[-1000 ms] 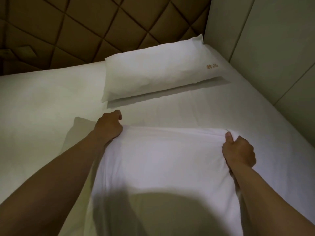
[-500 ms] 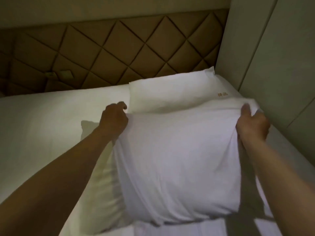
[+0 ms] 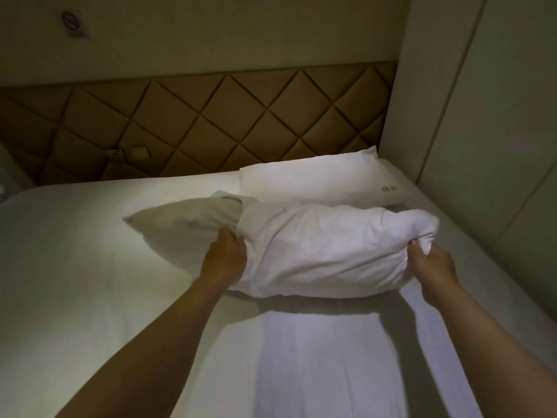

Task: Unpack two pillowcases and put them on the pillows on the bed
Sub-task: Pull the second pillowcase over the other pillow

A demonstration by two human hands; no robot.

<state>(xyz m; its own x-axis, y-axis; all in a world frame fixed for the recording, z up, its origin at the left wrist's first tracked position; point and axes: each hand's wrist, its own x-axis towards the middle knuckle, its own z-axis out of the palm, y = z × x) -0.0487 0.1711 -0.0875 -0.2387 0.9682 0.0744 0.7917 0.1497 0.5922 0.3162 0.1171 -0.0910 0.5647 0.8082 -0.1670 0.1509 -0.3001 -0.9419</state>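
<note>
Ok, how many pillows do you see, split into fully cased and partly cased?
Fully cased: 1, far pillow by the headboard.
Partly cased: 1, near pillow, its pillowcase gripped by left hand and right hand.
Total: 2.

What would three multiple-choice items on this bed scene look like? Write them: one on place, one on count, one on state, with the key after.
1. Where does the cased pillow lie? A. beside the headboard B. on the floor C. at the bed's foot
2. How many pillows show? A. one B. two C. four
3. The held pillow, gripped by the left hand and right hand, is: A. bare B. partly inside its pillowcase C. fully cased
Key: 1A, it lies by the headboard; 2B, one lying, one held; 3B, its left end sticks out of the pillowcase.
</note>
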